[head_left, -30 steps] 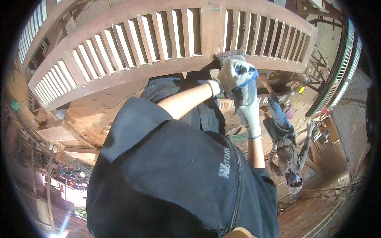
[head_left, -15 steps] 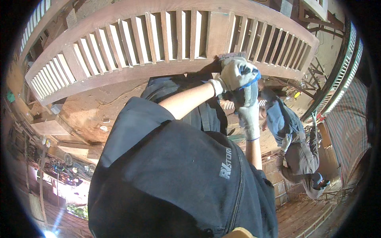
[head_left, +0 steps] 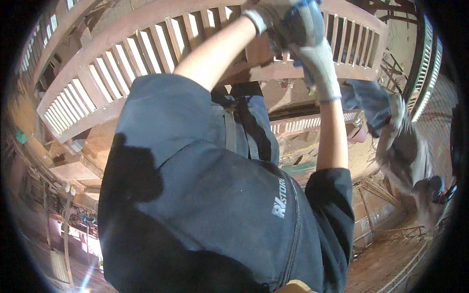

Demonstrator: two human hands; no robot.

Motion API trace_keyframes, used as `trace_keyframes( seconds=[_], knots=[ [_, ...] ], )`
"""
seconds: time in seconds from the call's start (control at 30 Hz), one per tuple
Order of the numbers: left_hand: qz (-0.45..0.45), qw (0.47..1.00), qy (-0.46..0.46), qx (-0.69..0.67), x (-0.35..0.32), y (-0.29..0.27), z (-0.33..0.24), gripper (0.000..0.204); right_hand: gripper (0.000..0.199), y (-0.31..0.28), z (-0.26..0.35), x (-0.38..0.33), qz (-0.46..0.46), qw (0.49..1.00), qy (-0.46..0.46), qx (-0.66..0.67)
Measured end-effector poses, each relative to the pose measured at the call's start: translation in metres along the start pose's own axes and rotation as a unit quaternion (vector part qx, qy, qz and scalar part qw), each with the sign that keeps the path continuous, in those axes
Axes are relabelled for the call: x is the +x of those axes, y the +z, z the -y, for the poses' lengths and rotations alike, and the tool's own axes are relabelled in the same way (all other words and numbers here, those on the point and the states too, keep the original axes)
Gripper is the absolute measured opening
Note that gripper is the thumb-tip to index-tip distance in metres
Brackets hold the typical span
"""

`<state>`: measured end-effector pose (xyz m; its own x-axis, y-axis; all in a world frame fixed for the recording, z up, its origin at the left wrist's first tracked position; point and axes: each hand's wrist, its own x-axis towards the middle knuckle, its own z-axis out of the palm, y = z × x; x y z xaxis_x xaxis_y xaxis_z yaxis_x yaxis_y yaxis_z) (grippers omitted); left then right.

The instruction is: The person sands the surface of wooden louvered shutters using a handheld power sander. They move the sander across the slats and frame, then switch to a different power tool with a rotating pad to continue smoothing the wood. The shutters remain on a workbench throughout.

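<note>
Sunlit slatted panel (head_left: pixel 259 53): guide left hand (head_left: pixel 277 13) and right hand (head_left: pixel 307 31) evenly; I can't tell whether either grip is closed.

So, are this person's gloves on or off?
On: gloves cover the left hand and right hand; bare forearms show past the cuffs.

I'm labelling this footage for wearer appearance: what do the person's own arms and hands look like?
The left hand and right hand wear light grey work gloves with darker areas, some blue, and snug cuffs. The forearms are bare up to loose, dark, plain sleeves that end near the elbows.
</note>
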<state>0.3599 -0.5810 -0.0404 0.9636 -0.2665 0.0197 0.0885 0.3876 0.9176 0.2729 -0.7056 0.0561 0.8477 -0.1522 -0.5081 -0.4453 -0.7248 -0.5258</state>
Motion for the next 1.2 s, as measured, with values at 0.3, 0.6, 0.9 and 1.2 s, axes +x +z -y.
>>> trace_keyframes(
  seconds=[0.3, 0.6, 0.9, 1.2],
  knots=[
    [-0.018, 0.984, 0.038, 0.171, -0.129, -0.005, -0.012, 0.021, 0.067, 0.029, -0.023, -0.089, 0.024, 0.998, -0.044, -0.032],
    [-0.294, 0.942, -0.096, 0.127, -0.247, -0.073, -0.103, 0.023, 0.049, 0.101, 0.017, -0.117, 0.123, 0.962, -0.24, -0.037],
    [-0.408, 0.889, -0.148, 0.146, -0.229, -0.025, -0.061, 0.017, 0.069, 0.048, -0.031, -0.118, 0.104, 0.941, -0.321, -0.03],
    [-0.197, 0.952, -0.052, 0.227, -0.098, 0.213, 0.015, 0.015, 0.09, -0.083, -0.196, -0.081, 0.079, 0.979, -0.116, 0.15]
  ],
)
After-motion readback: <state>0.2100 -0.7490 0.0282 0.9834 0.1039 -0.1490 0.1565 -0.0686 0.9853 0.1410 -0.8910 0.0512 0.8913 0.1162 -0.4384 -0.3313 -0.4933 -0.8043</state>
